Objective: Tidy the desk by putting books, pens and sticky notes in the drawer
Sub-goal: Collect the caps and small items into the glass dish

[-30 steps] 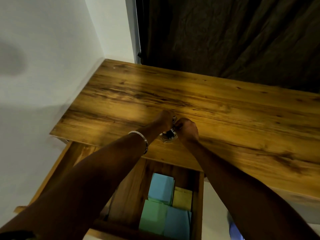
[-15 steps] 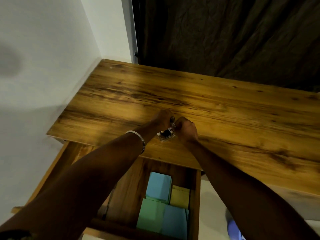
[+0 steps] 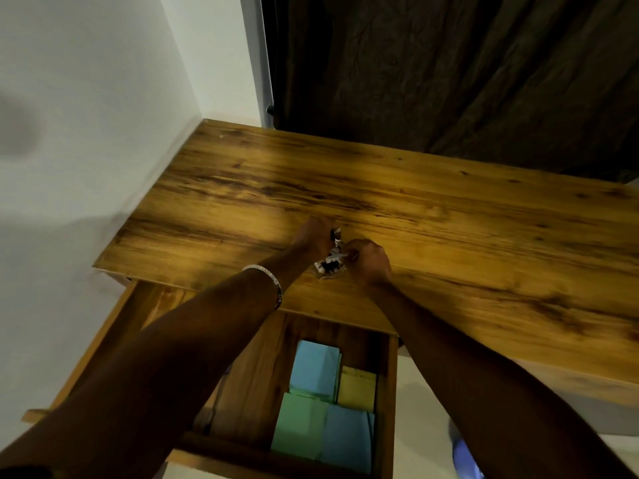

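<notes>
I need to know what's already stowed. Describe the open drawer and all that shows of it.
The drawer is brown wood-grain like the desk top, pulled out below the desk's near edge, toward the person. Its right wall and front rail show; the left arm hides much of its left side. On its floor, at the right, lie four flat pads of sticky notes: blue and yellow behind, green and blue in front, edges overlapping. Neither hand touches it.

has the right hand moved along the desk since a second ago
No. The right hand stays at the same spot near the desk's front edge, just above the open drawer, close beside the left hand. Only the camera shifted slightly.
</notes>
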Motion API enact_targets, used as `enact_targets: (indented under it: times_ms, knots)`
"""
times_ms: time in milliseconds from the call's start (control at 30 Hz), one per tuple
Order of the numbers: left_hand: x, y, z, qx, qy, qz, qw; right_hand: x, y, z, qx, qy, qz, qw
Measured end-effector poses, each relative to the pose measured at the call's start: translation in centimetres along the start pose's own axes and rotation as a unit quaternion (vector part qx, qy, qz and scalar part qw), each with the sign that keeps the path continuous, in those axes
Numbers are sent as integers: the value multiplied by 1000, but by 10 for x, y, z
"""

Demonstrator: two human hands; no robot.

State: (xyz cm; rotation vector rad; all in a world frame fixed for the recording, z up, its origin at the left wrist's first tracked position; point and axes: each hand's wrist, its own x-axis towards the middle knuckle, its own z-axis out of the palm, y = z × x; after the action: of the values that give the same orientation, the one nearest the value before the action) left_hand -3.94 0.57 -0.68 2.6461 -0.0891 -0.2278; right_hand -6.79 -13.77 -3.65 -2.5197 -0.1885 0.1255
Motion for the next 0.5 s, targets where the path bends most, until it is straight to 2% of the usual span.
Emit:
enact_targets:
  times_ms: [200, 400, 500]
  knots:
    - [-4, 3, 10, 27, 10, 11, 1000, -3, -2, 0, 0, 8, 8, 1000]
    - [-5, -3, 13, 31, 56, 1, 998, -3, 4, 0, 3, 1, 2, 1000]
    - [-3, -6, 12, 36, 46, 39, 998, -3, 6, 0, 12, 3, 4, 1000]
